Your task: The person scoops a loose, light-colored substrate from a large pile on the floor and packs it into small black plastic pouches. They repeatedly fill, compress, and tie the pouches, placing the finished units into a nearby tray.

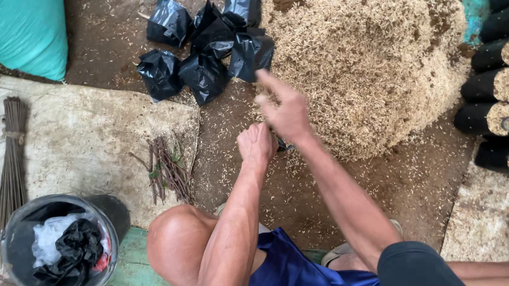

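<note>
Meeting at husk pile (367, 51) edge, left hand (256, 146) fisted, right hand (285, 108) spread.

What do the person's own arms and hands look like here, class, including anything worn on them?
Both forearms are bare, with no sleeves reaching them. The left hand and right hand wear no gloves; no rings, watch or bands are visible. Shiny blue shorts and a dark garment show lower down.

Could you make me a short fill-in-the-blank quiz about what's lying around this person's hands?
1. The small plastic bags lying on the ground beyond the hands are ____ in colour.
2. The right hand is raised in front of a big heap of ____.
3. The bundle of short twigs lies to the ____ of the left hand.

Missing words: black; husks; left
</note>
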A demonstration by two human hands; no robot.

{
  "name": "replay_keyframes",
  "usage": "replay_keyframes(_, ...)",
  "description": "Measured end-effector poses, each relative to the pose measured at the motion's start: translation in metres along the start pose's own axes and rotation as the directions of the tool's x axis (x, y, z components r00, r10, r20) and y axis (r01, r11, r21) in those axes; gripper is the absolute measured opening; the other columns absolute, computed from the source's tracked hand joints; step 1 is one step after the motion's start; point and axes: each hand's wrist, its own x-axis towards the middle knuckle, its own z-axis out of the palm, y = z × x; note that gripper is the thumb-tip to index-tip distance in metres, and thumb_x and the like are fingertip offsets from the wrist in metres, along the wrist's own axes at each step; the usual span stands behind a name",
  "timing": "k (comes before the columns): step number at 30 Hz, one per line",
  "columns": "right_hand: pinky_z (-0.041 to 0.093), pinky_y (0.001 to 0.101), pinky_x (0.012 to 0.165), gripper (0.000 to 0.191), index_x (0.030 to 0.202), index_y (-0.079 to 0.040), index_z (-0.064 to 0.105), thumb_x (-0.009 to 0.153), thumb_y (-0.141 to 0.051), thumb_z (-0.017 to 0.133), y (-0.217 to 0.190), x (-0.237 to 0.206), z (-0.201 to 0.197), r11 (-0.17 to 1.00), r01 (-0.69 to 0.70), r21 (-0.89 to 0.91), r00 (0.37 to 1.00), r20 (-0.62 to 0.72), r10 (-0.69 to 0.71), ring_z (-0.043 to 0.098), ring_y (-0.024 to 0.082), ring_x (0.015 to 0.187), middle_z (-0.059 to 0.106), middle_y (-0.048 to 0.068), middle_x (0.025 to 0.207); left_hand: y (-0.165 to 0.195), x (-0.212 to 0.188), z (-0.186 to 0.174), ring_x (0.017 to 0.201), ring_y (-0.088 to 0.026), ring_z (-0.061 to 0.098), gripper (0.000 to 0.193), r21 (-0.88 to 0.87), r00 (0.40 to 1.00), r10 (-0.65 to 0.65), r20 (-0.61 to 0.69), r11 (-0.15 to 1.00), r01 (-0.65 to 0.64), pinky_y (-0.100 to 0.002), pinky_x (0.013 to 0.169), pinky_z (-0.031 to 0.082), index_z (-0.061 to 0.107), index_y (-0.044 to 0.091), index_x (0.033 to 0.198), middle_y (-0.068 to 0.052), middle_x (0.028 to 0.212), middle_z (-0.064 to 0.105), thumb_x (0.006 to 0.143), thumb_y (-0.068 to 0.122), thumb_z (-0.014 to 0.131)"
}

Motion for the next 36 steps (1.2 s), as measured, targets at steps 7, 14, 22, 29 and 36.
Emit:
replay_keyframes(7,0.044,0.0616,0.095,0.063,0.136,-0.011,0.06,0.085,-0.041,0.08,0.131,-0.037,-0.064,0.565,0.04,-0.824,0.995,-0.021,-0.101,0.056,0.044,0.115,0.057,0.027,0.128,-0.004,-0.002,-0.009,0.076,-0.036,0.072,0.024,0.025,0.998,0.04,-0.055,0.999,-0.038,-0.048,0.07,0.056,0.076,0.004,0.082,-0.019,0.086,0.072,0.092,0.022,0.063)
replay_keyframes(14,0.06,0.05,0.066,0.048,0.125,-0.012,0.059,0.088,-0.042,0.053,0.133,-0.048,-0.067,0.835,-0.548,0.055,0.776,-0.34,0.531,0.067,0.028,0.089,0.065,0.011,0.116,-0.001,0.004,-0.001,0.071,-0.037,0.072,0.04,0.04,0.994,0.059,-0.087,0.998,-0.055,-0.048,0.067,0.057,0.074,0.0,0.076,-0.022,0.078,0.072,0.097,0.032,0.062)
replay_keyframes(22,0.064,0.0487,0.082,0.043,0.107,-0.005,0.062,0.094,-0.038,0.037,0.035,-0.04,-0.016,-0.197,-0.125,0.972,0.381,0.231,0.895,0.069,0.029,0.091,0.067,0.017,0.096,0.0,0.007,0.003,0.067,-0.038,0.071,0.039,-0.002,0.998,0.038,-0.048,0.999,-0.038,-0.048,0.063,0.057,0.073,-0.002,0.076,-0.024,0.075,0.07,0.098,0.028,0.06)
replay_keyframes(29,0.059,0.0488,0.087,0.031,0.105,-0.003,0.059,0.101,-0.027,0.04,0.039,-0.066,0.02,0.236,-0.045,0.971,0.721,-0.132,0.68,0.064,0.026,0.094,0.064,0.017,0.102,-0.002,0.006,-0.001,0.068,-0.038,0.072,0.031,-0.064,1.0,0.007,-0.03,0.998,-0.009,-0.049,0.065,0.058,0.073,-0.003,0.079,-0.025,0.077,0.071,0.096,0.018,0.059)
replay_keyframes(36,0.047,0.0572,0.105,0.024,0.1,-0.009,0.069,0.08,-0.006,0.056,0.035,-0.077,-0.008,0.935,-0.35,0.052,0.936,0.066,0.347,0.045,0.037,0.136,0.042,0.023,0.147,-0.008,0.007,-0.006,0.078,-0.04,0.073,0.018,-0.053,1.0,0.007,-0.019,0.999,-0.008,-0.05,0.07,0.059,0.074,-0.003,0.082,-0.026,0.084,0.072,0.089,0.007,0.06)
